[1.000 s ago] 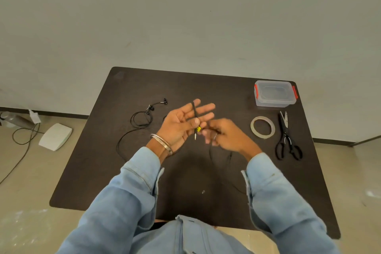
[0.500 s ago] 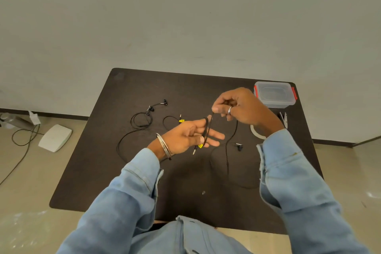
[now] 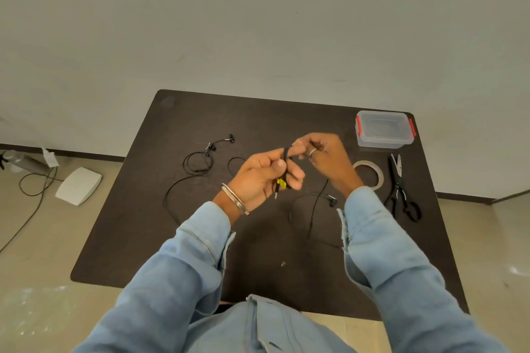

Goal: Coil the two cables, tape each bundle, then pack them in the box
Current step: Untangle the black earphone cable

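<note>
My left hand (image 3: 265, 176) is closed around loops of a thin black earphone cable (image 3: 314, 209); its jack with a yellow tag (image 3: 280, 184) hangs below the fingers. My right hand (image 3: 324, 156), slightly blurred, pinches the same cable just above the left fingers. The loose rest of this cable trails down to the table, with an earbud (image 3: 332, 201) lying near my right sleeve. A second black earphone cable (image 3: 198, 163) lies loosely curled on the table's left half. The clear plastic box (image 3: 384, 129) with red clips stands shut at the far right corner.
A roll of tape (image 3: 370, 173) lies right of my right hand, with black scissors (image 3: 401, 192) beside it. The dark table (image 3: 172, 238) stands against a wall. On the floor at left lie a white device (image 3: 79, 185) and a cord.
My left fingers have curled shut over the cable loops. My right hand has come down and left, close above the left hand, laying cable onto it.
</note>
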Demonstrator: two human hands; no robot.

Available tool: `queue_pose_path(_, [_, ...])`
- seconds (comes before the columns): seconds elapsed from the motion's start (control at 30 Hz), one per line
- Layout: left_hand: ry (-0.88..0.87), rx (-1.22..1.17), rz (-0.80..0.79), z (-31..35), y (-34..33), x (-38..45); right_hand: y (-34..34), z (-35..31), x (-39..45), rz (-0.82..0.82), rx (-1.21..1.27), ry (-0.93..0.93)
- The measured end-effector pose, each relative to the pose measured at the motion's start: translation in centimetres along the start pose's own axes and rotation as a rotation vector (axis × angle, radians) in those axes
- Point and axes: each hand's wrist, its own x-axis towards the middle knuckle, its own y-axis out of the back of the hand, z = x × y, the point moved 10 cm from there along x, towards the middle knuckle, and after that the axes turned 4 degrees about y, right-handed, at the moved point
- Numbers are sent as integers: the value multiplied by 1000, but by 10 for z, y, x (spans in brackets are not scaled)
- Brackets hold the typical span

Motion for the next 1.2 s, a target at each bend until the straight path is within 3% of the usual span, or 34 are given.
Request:
queue_pose_path(0.17, [-93,-144,276,21,45,4,-58,11,-34,-245,46,-92])
queue_pose_path(0.33, [-77,210,505,20,79,0,-68,-14,-49,-482,-38,-149])
queue_pose_path(0.43, [-57,438,489,18,76,0,-54,-27,-41,-481,-124,-107])
queue_pose_path(0.6, [48,440,414,2,69,2,-34,-41,-27,-425,-256,37])
queue_pose_path(0.8, [154,360,-90,-10,6,-3,-1,-50,-3,-200,-82,129])
queue_pose_path(0.87, [130,300,-158,-8,-7,-5,7,-44,3,-112,30,103])
queue_pose_path(1.03, [8,-29,-44,17,-2,-3,-15,-21,-12,-18,228,9])
queue_pose_path(1.2, [-73,-162,186,24,32,0,-64,-3,-42,-182,329,-135])
